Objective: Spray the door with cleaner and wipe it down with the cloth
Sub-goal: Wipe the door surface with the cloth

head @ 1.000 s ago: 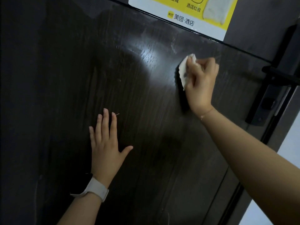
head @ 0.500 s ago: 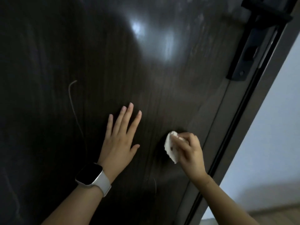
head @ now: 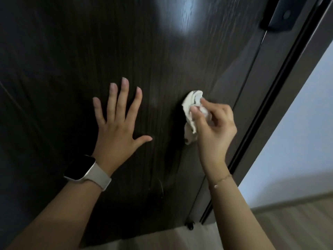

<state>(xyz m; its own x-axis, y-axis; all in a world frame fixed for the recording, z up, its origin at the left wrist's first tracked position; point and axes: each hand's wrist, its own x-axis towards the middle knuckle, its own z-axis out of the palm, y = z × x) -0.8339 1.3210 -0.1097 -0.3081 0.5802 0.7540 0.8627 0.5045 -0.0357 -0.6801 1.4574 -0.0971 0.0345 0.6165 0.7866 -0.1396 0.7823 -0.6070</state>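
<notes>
A dark wood-grain door (head: pixel 72 60) fills most of the head view, with a bright glare spot near the top. My left hand (head: pixel 119 123) lies flat on the door, fingers spread, a watch on the wrist. To its right, my right hand (head: pixel 214 130) pinches a crumpled white cloth (head: pixel 191 112) against the lower part of the door, close to its right edge. No spray bottle is in view.
The black lock plate (head: pixel 281 15) sits at the top right. The dark door edge and frame (head: pixel 270 105) run diagonally down the right side. Beyond them are a pale wall (head: pixel 306 123) and a light wooden floor (head: pixel 288 226). A small black stopper (head: pixel 190 226) sits at the door's bottom.
My right hand swept the cloth from beside the yellow sticker near the handle down to the lower door. The view tilted downward, showing the door's bottom and floor. My left hand stayed flat on the door.
</notes>
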